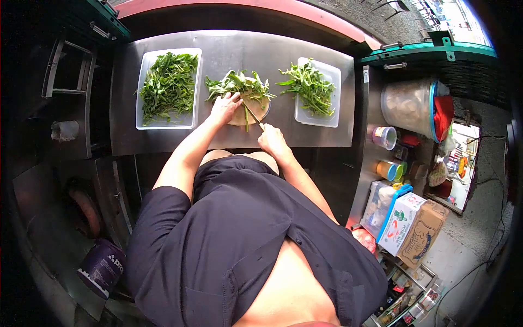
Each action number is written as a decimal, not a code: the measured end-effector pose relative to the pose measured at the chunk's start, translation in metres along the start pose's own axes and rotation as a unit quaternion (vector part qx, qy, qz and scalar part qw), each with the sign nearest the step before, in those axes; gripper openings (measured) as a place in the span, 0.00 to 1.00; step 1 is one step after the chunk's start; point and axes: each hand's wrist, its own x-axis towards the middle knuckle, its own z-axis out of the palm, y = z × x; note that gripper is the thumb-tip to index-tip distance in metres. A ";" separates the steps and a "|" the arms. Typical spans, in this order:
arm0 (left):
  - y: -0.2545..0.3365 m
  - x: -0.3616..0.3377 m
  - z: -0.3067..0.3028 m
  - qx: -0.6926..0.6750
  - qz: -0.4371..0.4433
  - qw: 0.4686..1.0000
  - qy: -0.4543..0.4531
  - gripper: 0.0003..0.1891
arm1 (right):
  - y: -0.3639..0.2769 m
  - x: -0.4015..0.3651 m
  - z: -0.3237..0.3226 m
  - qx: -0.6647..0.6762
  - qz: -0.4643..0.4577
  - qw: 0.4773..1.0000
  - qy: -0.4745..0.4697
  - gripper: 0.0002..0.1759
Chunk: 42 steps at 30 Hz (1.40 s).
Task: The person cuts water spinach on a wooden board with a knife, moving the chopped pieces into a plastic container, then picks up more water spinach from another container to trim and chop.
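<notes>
A pile of long-leafed greens (239, 83) lies on a round wooden cutting board (256, 111) at the middle of the steel table. My left hand (224, 109) presses its fingers onto the stems at the pile's near side, holding them against the board. My right hand (274, 143) is closed round the handle of a knife (253, 115). The blade slants away from me across the board, beside my left fingertips and next to a few green stems (246, 119).
The steel table (212, 49) carries a plastic tub of leafy pieces (197, 82) at left and another tub with stemmed greens (336, 98) at right. A side counter holds a large clear container (406, 103), small jars and cardboard boxes (422, 231). A purple bucket (102, 268) stands lower left.
</notes>
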 end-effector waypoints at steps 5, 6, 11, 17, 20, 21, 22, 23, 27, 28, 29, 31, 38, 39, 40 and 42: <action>0.002 -0.002 -0.008 0.001 -0.001 1.000 -0.027 0.37 | -0.003 -0.009 -0.001 0.004 0.014 1.000 0.003 0.14; 0.002 -0.002 -0.009 0.001 -0.001 1.000 -0.028 0.37 | -0.004 -0.010 -0.002 0.005 0.024 1.000 -0.003 0.14; 0.001 -0.002 -0.006 0.004 0.003 1.000 -0.025 0.38 | -0.004 -0.015 -0.006 0.008 0.041 0.999 -0.012 0.14; 0.001 0.001 -0.003 0.011 0.002 0.999 -0.033 0.37 | 0.010 -0.010 -0.003 0.015 0.043 0.998 -0.046 0.15; 0.001 0.001 -0.004 0.016 0.006 0.999 -0.033 0.37 | 0.015 -0.007 -0.004 0.037 0.026 0.998 -0.043 0.15; 0.000 0.001 -0.002 0.017 0.007 0.999 -0.033 0.37 | 0.011 -0.009 -0.011 0.043 0.041 0.997 -0.051 0.16; -0.001 0.001 0.000 0.016 0.009 1.000 -0.022 0.37 | 0.008 -0.009 -0.015 0.049 0.056 0.996 -0.059 0.16; -0.002 0.002 0.003 0.016 0.012 1.000 -0.011 0.37 | 0.008 -0.010 -0.016 0.049 0.056 0.996 -0.058 0.16; 0.001 0.000 -0.005 0.018 0.010 0.999 -0.027 0.37 | 0.007 -0.016 -0.009 0.027 0.061 0.996 -0.052 0.17; 0.001 0.000 -0.003 0.016 0.010 1.000 -0.022 0.38 | 0.008 -0.017 -0.006 0.023 0.064 0.997 -0.045 0.17; 0.001 0.000 -0.001 0.013 0.010 1.000 -0.016 0.38 | 0.011 -0.017 -0.001 0.025 0.064 0.996 -0.049 0.17; 0.004 0.000 -0.009 0.012 0.006 0.999 -0.029 0.38 | 0.009 -0.023 -0.002 0.033 0.063 0.997 -0.044 0.17; 0.003 -0.003 -0.003 0.031 0.016 0.999 -0.029 0.41 | 0.018 -0.026 0.002 0.049 0.052 0.996 -0.045 0.18; 0.004 -0.004 -0.003 0.031 0.017 0.999 -0.029 0.41 | 0.018 -0.027 0.001 0.049 0.053 0.996 -0.045 0.18; 0.005 -0.005 -0.004 0.031 0.018 0.999 -0.025 0.40 | 0.019 -0.027 0.000 0.048 0.053 0.996 -0.053 0.18; 0.005 -0.006 -0.004 0.032 0.021 0.999 -0.020 0.39 | 0.022 -0.027 -0.001 0.047 0.054 0.996 -0.061 0.19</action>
